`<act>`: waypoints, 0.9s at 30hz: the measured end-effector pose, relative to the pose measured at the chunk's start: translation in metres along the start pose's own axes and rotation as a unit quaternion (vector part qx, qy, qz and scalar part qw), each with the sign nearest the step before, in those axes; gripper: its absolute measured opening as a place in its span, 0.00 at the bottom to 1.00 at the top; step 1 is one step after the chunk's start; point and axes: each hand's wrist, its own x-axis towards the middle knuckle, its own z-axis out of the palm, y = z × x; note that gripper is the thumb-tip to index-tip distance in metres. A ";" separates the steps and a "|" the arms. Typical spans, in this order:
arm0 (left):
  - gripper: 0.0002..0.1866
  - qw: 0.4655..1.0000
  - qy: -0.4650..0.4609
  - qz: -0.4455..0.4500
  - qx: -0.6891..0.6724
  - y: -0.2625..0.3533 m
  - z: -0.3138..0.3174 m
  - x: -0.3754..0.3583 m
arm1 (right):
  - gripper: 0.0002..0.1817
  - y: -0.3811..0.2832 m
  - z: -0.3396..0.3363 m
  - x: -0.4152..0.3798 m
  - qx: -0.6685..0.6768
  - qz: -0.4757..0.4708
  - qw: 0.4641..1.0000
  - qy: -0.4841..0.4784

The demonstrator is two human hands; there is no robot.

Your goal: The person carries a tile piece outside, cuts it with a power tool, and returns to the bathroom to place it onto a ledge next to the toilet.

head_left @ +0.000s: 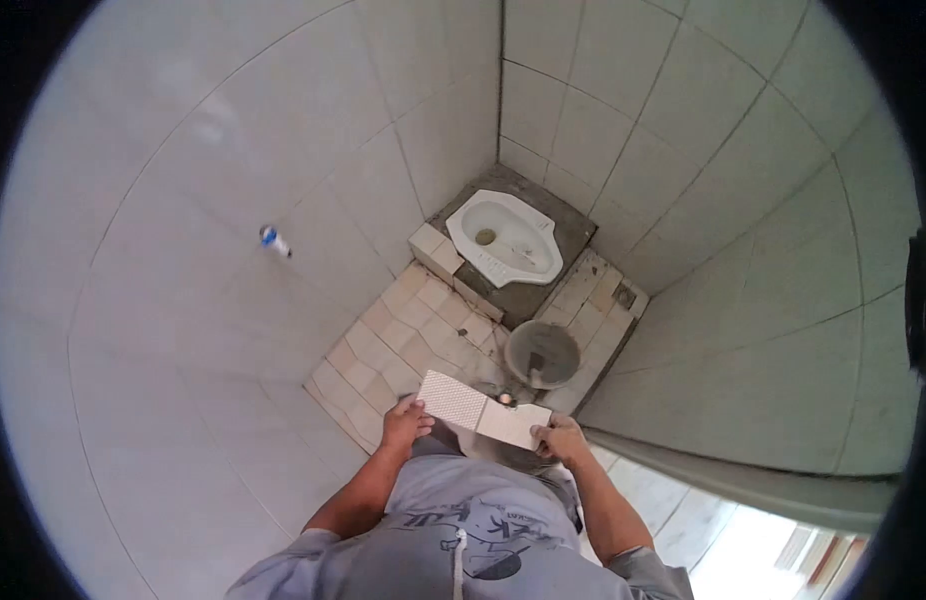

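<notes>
My left hand (408, 422) is closed on the outer edge of a small pale tile (452, 400) with a dotted, textured face. At the other side my right hand (560, 438) grips a second pale tile (513, 425), which looks smoother and has an uneven upper edge. The two tiles meet edge to edge in front of my waist, level with each other. Just beyond the right tile stands a round grey bucket (516, 343) with a tool partly visible inside.
A white squat toilet (533, 215) sits on a raised cement base (583, 232) in the far corner. Pale tiles (388, 330) cover the floor before it. A drain (624, 294) lies at the right. A blue-and-white pipe fitting (275, 241) sticks out of the left wall.
</notes>
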 end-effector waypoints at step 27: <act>0.14 0.995 -0.080 0.019 0.062 0.059 -0.028 0.398 | 0.18 0.008 0.119 0.327 0.040 0.021 0.972 0.229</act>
